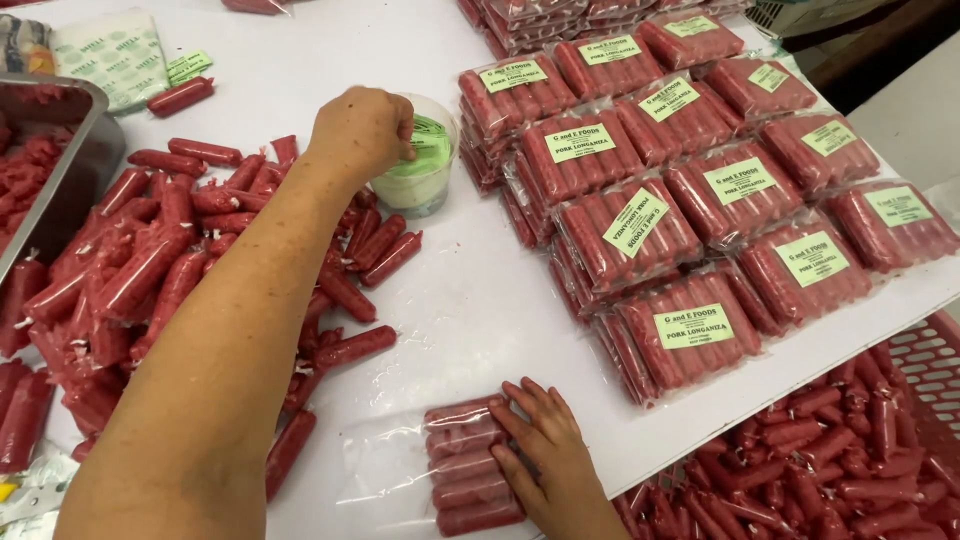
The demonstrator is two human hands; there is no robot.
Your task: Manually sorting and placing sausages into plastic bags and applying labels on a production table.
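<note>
At the bottom of the frame the right hand (545, 450) pressed flat, fingers spread, on an unlabelled bag of red sausages (470, 465) on the table (470, 290), while farther up the left hand (362, 130) dipped curled fingers into a tub of green labels (425, 150), so labelling seemed in hand.

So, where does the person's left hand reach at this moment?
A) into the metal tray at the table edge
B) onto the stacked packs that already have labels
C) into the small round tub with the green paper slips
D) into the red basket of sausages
C: the left hand is at the rim of the small round tub, fingers over the green slips, while the right hand rests flat on the unlabelled bag of sausages.
</note>
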